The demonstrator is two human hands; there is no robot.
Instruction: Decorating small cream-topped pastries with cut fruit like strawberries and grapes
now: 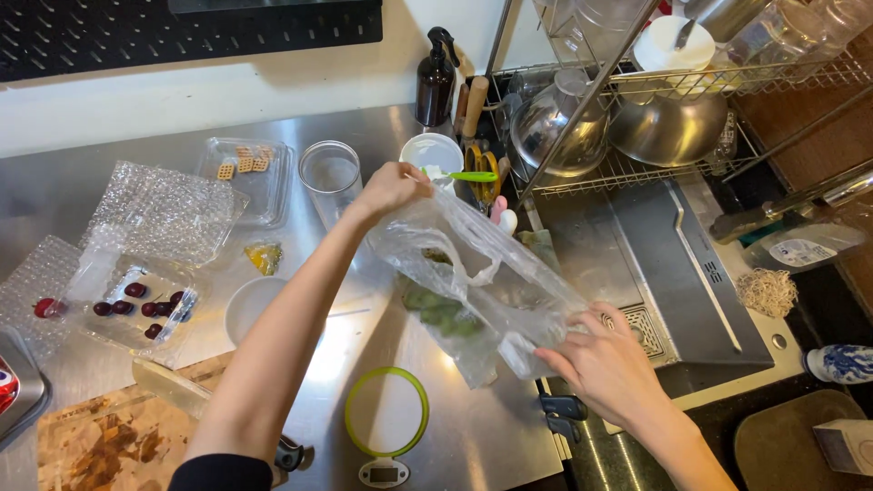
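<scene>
So both hands are on a clear plastic bag (473, 273) that's stretched out over the steel counter (73, 191). The left hand (393, 186) is clenched around the bag's top end, pinching it shut up high, and the bag slopes down and away from that fist toward the right hand (605, 364). The right hand grips the bag's lower end from the side, fingers (568, 341) pressed into the plastic. There's some leafy greens (441, 314) showing through the plastic, roughly midway between the two hands, sitting low against the counter.

Just past the left hand's knuckles there's a white cup (432, 150) and a green-handled tool (468, 176), basically right beside the fist. A clear plastic cup (330, 175) stands just to the near side of that wrist. Under the left forearm there's a small white bowl (250, 305), and further out on that side a clear tray of cherries (136, 305) with bubble wrap (168, 209) near it. Below the bag, between the two arms, sits a round kitchen scale (386, 414) with a green rim.

Off beyond the right hand is the sink cover (673, 273), and above that a dish rack (637, 168) with metal bowls (668, 127), well apart from either hand. A wooden cutting board (109, 441) lies down by the left elbow.
</scene>
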